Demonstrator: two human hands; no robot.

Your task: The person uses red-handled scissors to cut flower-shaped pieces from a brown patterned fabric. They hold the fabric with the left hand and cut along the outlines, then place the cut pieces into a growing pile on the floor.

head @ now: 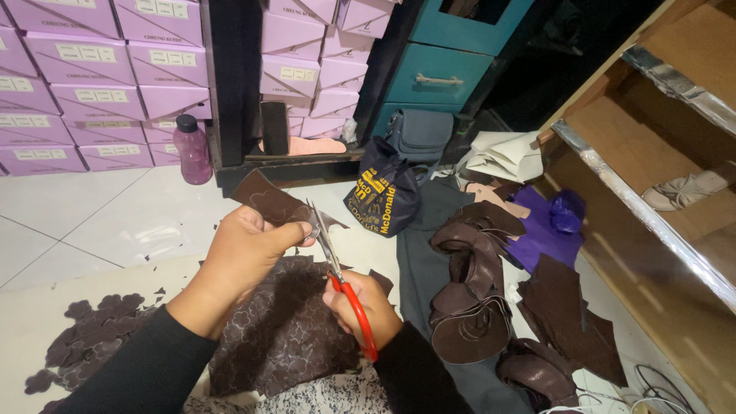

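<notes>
Left hand (244,257): fingers pinch a dark brown leather piece (270,203) above the lap. Right hand (366,305): fingers closed through red-handled scissors (337,280), blades meeting the leather's edge beside the left thumb.

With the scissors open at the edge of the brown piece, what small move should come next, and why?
Probably close the scissors for a short snip. The right hand holds the red handles, the blades are parted at the edge of the brown leather piece, and the left hand pinches that piece beside them.
</notes>
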